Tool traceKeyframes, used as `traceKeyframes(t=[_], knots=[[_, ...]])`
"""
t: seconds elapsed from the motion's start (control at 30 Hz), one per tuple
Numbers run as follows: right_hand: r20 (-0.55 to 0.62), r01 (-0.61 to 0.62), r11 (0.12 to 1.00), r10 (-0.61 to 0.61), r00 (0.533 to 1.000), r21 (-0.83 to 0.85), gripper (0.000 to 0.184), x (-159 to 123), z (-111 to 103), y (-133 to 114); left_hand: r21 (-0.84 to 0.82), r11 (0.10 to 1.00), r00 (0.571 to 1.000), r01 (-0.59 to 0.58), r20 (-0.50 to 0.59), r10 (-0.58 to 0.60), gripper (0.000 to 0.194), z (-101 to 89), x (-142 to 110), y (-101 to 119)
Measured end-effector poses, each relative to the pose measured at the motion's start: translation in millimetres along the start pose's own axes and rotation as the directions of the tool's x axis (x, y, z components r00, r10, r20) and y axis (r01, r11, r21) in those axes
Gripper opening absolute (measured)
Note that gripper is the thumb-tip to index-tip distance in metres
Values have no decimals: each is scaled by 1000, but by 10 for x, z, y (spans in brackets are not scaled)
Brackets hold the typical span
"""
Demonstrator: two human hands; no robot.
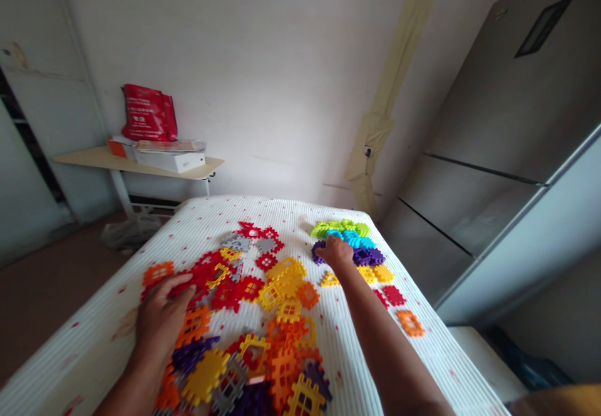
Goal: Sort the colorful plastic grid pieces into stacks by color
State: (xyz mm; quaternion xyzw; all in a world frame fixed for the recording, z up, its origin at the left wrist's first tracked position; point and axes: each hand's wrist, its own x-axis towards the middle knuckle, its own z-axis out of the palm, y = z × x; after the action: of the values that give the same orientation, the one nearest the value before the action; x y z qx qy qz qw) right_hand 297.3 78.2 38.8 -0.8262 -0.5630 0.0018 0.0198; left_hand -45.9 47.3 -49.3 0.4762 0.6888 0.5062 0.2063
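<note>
My right hand [337, 254] reaches to the far right of the cloth-covered table, its fingers curled at a purple interlocking plastic tile [318, 252] on the left end of a purple row. More purple tiles [370, 257] lie just right of the hand, with blue tiles [352, 239] and lime green tiles [340, 227] behind them. My left hand [162, 309] rests at the left edge of a loose heap, thumb and fingers apart, beside red tiles [204, 273]. An orange tile [158, 272] lies just beyond it. The undersides of both hands are hidden.
Yellow tiles [284, 278] and a mixed pile with orange tiles [284, 366] spread across the table middle and front. A yellow tile [384, 273], red tile [393, 295] and orange tile [410, 323] sit at right. A fridge [469, 128] and side table [94, 156] stand beyond.
</note>
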Motion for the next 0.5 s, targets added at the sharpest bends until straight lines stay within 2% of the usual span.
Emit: traceKeyframes(t=[0.33,0.5], knots=[[-46,29,999,-28,999,14,43,-31,36,-1,-13,1000,1000,8,4,-8,33,1,-10,35],[-90,25,1000,-26,996,-3,44,-93,-30,-9,-29,1000,1000,-4,7,4,33,-8,-13,42]])
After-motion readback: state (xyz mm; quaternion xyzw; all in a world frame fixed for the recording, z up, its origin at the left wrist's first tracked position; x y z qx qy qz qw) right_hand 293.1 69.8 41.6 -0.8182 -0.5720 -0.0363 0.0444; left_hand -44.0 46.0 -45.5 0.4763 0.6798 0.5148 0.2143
